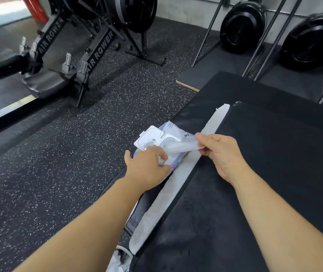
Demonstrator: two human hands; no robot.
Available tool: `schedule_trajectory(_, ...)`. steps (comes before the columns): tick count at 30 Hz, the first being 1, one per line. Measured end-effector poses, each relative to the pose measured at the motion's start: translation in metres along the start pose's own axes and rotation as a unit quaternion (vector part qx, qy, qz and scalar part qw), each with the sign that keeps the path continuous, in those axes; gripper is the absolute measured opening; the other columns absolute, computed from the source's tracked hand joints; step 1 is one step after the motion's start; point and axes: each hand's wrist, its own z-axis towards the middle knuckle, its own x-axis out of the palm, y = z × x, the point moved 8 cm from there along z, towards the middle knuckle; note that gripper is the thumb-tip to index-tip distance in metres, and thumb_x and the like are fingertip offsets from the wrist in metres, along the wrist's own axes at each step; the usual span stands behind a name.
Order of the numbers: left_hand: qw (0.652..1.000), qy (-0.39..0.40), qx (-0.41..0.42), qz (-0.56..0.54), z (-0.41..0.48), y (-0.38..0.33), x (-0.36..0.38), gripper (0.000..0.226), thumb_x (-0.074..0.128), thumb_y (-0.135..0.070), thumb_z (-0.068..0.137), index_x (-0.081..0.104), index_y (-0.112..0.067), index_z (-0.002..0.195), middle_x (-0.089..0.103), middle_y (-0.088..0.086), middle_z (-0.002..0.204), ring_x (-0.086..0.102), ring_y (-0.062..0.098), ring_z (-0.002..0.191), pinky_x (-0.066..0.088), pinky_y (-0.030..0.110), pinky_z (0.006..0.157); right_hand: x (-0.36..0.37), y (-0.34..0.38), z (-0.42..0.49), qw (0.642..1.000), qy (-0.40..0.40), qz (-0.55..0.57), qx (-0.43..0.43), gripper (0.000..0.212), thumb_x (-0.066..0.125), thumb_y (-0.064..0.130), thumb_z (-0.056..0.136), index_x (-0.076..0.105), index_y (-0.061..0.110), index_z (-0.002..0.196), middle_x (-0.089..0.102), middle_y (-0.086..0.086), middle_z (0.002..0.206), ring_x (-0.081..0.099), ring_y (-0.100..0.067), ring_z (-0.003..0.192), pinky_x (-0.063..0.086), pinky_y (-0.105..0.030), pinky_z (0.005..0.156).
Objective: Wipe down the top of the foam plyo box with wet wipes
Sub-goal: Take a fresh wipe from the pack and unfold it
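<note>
Head view: the right hand (pixel 220 154) pinched a thin white wet wipe (pixel 180 147), drawing it from the lilac plastic wipes pack (pixel 162 140), which the left hand (pixel 149 167) pressed down, evidently to steady it. The pack lay at the left edge of the black foam plyo box (pixel 274 154), its top unwiped, beside the speckled rubber floor (pixel 58 163).

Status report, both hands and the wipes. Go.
Left hand pinning the wipes pack, lid open. Right hand pinching a wipe, half out of the pack. Box top not yet wiped. Nothing in the way.
</note>
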Motion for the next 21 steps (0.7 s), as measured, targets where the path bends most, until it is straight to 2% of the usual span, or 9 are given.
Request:
schedule_trajectory(3,1.0,0.002,0.006,0.011,-0.001,-0.001,0.0,0.013,0.06,-0.041,0.088,0.048,-0.039,0.093,0.05,-0.017,0.074,0.053,0.011,0.085,-0.005,0.056,0.116,-0.014,0.003,0.001,0.997,-0.076,0.009,-0.024,0.029,0.073,0.004,0.083,0.061,0.007,0.057,0.057,-0.005,0.063,0.052,-0.019,0.066,0.046,-0.03,0.07)
schedule_trajectory(6,1.0,-0.002,0.01,0.026,-0.001,-0.001,0.002,0.013,0.059,-0.04,0.09,0.047,-0.04,0.093,0.053,-0.013,0.082,0.05,0.01,0.088,-0.007,0.056,0.115,-0.027,0.005,-0.001,0.988,-0.121,0.096,-0.016,0.03,0.063,-0.007,0.084,0.054,0.005,0.059,0.052,-0.007,0.064,0.052,-0.018,0.063,0.049,-0.029,0.065)
schedule_trajectory(10,0.999,-0.015,0.012,0.038,-0.001,-0.001,0.004,0.011,0.058,-0.04,0.09,0.047,-0.04,0.093,0.056,-0.014,0.088,0.05,0.01,0.087,-0.007,0.055,0.116,-0.039,0.01,-0.003,0.98,-0.127,0.156,-0.005,0.037,0.052,-0.013,0.083,0.038,0.01,0.058,0.036,-0.002,0.06,0.044,-0.013,0.056,0.051,-0.027,0.063)
schedule_trajectory(14,0.999,-0.02,0.011,0.038,-0.002,-0.002,0.003,0.01,0.058,-0.037,0.089,0.049,-0.039,0.094,0.053,-0.014,0.084,0.055,0.012,0.088,-0.005,0.054,0.116,-0.046,0.016,-0.003,0.977,-0.125,0.175,0.007,0.027,0.047,-0.009,0.082,0.039,0.013,0.069,0.034,-0.007,0.074,0.04,-0.025,0.082,0.046,-0.03,0.068)
schedule_trajectory(16,0.999,-0.017,0.011,0.043,-0.004,-0.004,0.0,0.012,0.058,-0.035,0.088,0.048,-0.038,0.093,0.051,-0.015,0.077,0.058,0.013,0.095,-0.004,0.053,0.117,-0.046,0.02,-0.003,0.981,-0.115,0.158,0.011,0.023,0.046,-0.008,0.082,0.043,0.013,0.073,0.035,-0.009,0.079,0.037,-0.027,0.087,0.038,-0.033,0.069)
schedule_trajectory(18,0.999,-0.03,0.012,0.044,-0.006,-0.008,-0.004,0.014,0.059,-0.032,0.086,0.048,-0.038,0.093,0.049,-0.017,0.071,0.056,0.014,0.114,-0.002,0.049,0.117,-0.043,0.027,-0.006,0.986,-0.097,0.133,0.005,0.019,0.045,-0.007,0.083,0.047,0.011,0.077,0.039,-0.01,0.083,0.039,-0.028,0.083,0.035,-0.037,0.073)
schedule_trajectory(19,0.998,-0.044,0.015,0.04,-0.007,-0.012,-0.007,0.015,0.06,-0.032,0.085,0.049,-0.038,0.094,0.05,-0.018,0.07,0.055,0.014,0.117,0.0,0.047,0.117,-0.04,0.031,-0.007,0.989,-0.086,0.12,-0.001,0.021,0.046,-0.007,0.083,0.045,0.011,0.073,0.041,-0.01,0.079,0.041,-0.027,0.077,0.036,-0.037,0.072)
schedule_trajectory(21,0.997,-0.073,0.031,0.018,-0.009,-0.022,-0.012,0.02,0.06,-0.035,0.082,0.051,-0.039,0.099,0.055,-0.016,0.069,0.06,0.01,0.097,0.012,0.042,0.115,-0.036,0.039,-0.01,0.993,-0.064,0.102,-0.016,0.03,0.047,-0.008,0.085,0.041,0.011,0.062,0.043,-0.007,0.067,0.046,-0.02,0.065,0.038,-0.033,0.065)
